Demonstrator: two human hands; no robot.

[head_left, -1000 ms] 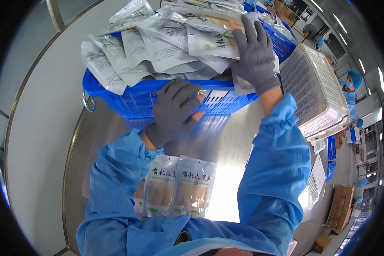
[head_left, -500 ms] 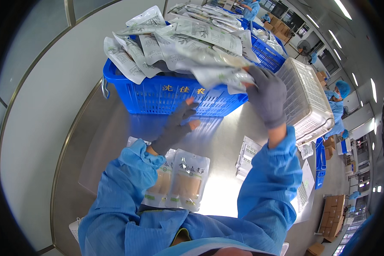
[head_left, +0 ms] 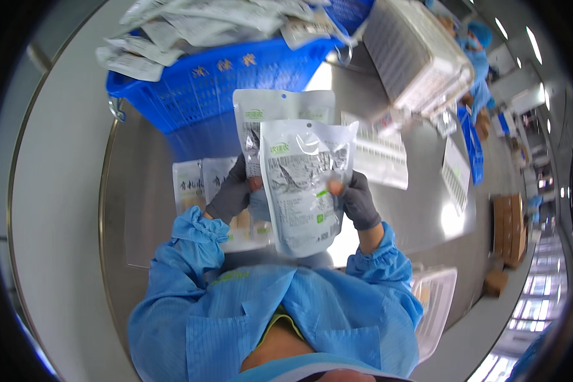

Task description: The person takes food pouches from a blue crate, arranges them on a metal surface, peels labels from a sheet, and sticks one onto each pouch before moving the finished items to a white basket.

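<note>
Two silvery, printed stand-up pouches are up in front of my chest, one overlapping the other. My right hand (head_left: 360, 202), in a grey fingertip-less glove, grips the front pouch (head_left: 304, 191) by its right edge, thumb on its face. My gloved left hand (head_left: 231, 196) is closed on the left edge of the rear pouch (head_left: 251, 113), whose lower part is mostly covered by the front one. Under and beside my left hand, more pouches (head_left: 188, 175) with light-brown contents lie face up on the metal table (head_left: 153, 223).
A blue basket (head_left: 223, 83) heaped with pouches (head_left: 204, 25) stands at the back left. Right of it is a tilted white crate (head_left: 414, 57). Printed sheets (head_left: 385, 159) lie on the table. A white basket (head_left: 436, 312) sits low at right. Another person (head_left: 479, 70) is beyond.
My right hand has come down from the basket's heap to my chest with a pouch. My left hand, earlier open and without a pouch, now grips one. The view has tipped downward.
</note>
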